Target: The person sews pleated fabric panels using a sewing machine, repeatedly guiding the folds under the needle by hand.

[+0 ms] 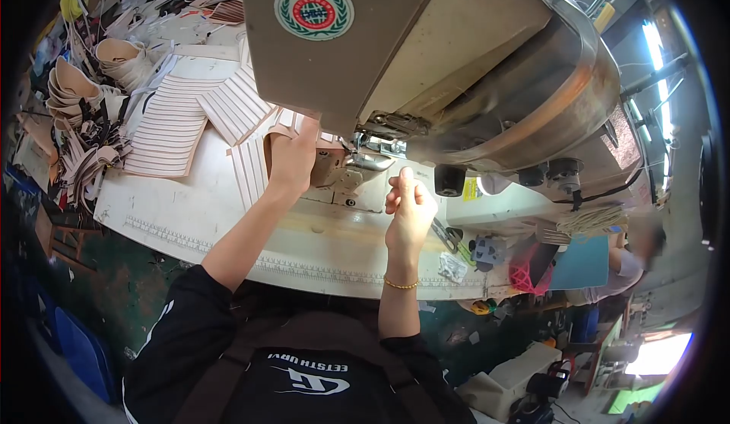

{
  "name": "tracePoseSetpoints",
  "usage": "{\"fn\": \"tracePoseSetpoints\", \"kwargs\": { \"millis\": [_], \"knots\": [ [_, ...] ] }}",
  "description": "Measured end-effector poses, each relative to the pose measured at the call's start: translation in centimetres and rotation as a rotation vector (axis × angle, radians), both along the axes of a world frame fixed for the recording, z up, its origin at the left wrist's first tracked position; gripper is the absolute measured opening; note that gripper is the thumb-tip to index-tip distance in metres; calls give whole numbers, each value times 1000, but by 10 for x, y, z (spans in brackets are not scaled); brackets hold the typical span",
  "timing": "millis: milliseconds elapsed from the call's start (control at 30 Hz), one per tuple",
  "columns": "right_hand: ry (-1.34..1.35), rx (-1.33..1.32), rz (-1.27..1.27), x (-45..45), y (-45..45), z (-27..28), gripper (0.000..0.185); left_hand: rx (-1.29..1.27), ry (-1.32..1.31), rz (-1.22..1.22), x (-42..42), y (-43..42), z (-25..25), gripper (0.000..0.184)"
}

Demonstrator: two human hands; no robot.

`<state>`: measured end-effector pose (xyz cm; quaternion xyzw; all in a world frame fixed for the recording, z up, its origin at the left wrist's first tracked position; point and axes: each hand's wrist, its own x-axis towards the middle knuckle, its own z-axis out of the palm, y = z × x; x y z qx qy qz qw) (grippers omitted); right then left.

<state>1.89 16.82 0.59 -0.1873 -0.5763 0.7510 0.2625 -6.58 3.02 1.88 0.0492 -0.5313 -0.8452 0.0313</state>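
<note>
A large sewing machine (327, 74) stands over the white work table, its needle area hidden partly behind the head. My left hand (293, 158) is at the left of the machine's bed, fingers closed on a striped leather piece (283, 120) that is mostly covered by the hand and machine. To the right of the presser area, my right hand (411, 207) is raised with the thumb up against curled fingers. Whatever it may pinch is too small to see. More striped leather pieces (171, 123) lie overlapping on the table left of my left hand.
Bundles of curved pieces (72, 89) crowd the table's left end. A ruler strip (304, 266) runs along the front edge. Scissors (447, 235), a small plastic bag (453, 267) and a pink basket (526, 272) sit at right. Another person (620, 272) is at the far right.
</note>
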Motion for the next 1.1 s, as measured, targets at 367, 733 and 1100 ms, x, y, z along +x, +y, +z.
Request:
{"fn": "tracePoseSetpoints", "kwargs": {
  "millis": [367, 733, 1100],
  "knots": [
    [77, 17, 431, -4, -48, 2, 15, -614, 317, -307, 138, -9, -8, 18],
    [14, -2, 605, 9, -16, 6, 15, -815, 604, -279, 52, -82, 56, 29],
    [42, -65, 455, 5, -20, 3, 12, -17, -130, -917, -48, -86, -40, 36]
  ]
}}
